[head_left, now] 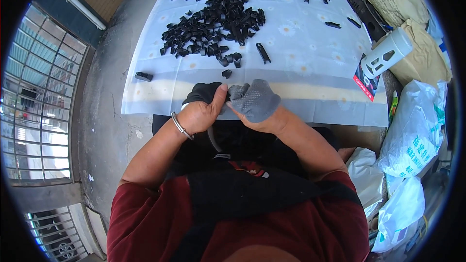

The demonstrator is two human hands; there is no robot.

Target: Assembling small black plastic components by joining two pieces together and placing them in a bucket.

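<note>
Maroon shirt (pixel 145 213): frame bottom
Left hand (pixel 204 106), grey-gloved right hand (pixel 255 101): together; grip I can't tell
Black plastic piece (pixel 226 73): just above

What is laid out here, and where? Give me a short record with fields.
Left hand: metal-coloured bracelet on wrist
Right hand: grey dotted glove, close against the left
Held item: cannot tell; hidden between the hands
Surface: flowered tablecloth
Black pieces: heaped beyond the hands, some loose
Right edge: white container with cutouts
</note>
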